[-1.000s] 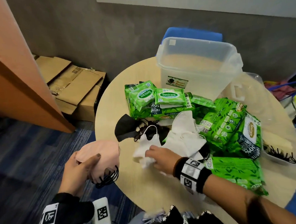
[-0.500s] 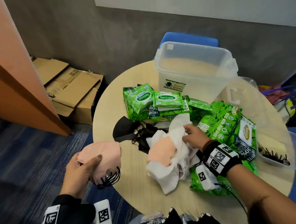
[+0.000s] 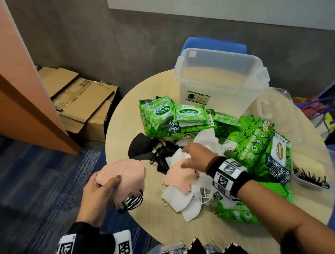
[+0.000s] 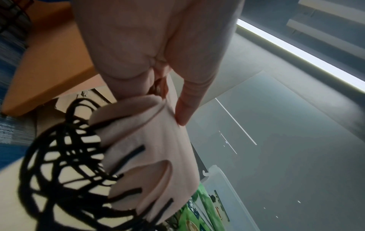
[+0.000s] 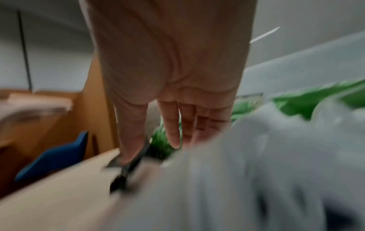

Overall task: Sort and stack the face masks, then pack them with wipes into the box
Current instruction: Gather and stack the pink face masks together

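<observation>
My left hand (image 3: 100,190) grips a stack of pink masks (image 3: 122,177) with black ear loops, held off the table's left edge; the same pink stack (image 4: 150,156) fills the left wrist view. My right hand (image 3: 195,156) reaches with straight fingers over a loose pink mask (image 3: 180,174) that lies on a heap of white masks (image 3: 186,199); the right wrist view shows its fingers (image 5: 171,125) extended, blurred. Black masks (image 3: 142,149) lie left of the heap. Green wipe packs (image 3: 174,116) sit behind and to the right. The clear plastic box (image 3: 218,81) stands open at the table's back.
The round beige table (image 3: 123,113) has a free strip at its left and front. The box's clear lid (image 3: 278,113) leans at the right. A small tray with black loops (image 3: 313,179) sits far right. Cardboard boxes (image 3: 80,104) lie on the floor left.
My right hand turned over the white masks, uncovering a pink mask, then moved left onto it. The left hand kept holding its pink stack.
</observation>
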A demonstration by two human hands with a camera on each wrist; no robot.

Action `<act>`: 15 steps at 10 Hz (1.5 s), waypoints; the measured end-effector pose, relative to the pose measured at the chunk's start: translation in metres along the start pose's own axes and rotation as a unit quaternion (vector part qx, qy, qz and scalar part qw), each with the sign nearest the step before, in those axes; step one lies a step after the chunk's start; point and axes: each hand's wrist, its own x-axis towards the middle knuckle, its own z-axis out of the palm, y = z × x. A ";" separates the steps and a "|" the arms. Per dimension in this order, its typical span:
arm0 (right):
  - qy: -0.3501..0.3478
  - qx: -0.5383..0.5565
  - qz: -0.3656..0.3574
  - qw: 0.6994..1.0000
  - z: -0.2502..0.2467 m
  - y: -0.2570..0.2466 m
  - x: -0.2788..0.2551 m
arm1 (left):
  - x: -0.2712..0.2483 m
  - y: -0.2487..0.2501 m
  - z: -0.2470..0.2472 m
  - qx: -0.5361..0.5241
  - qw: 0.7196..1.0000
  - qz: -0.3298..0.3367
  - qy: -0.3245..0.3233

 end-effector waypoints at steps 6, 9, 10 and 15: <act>0.196 0.280 -0.038 0.939 -0.042 0.026 -0.023 | -0.049 0.065 0.018 -0.041 0.991 0.089 0.095; 0.039 0.524 -0.110 0.843 -0.090 -0.050 -0.060 | -0.050 0.068 0.053 -0.048 0.997 0.054 0.021; 0.014 0.496 -0.047 0.867 -0.066 -0.062 -0.050 | -0.054 0.074 0.062 -0.052 0.996 0.071 -0.002; 0.041 0.416 -0.036 0.908 -0.043 -0.063 -0.032 | -0.061 0.090 0.061 -0.122 0.992 0.003 -0.024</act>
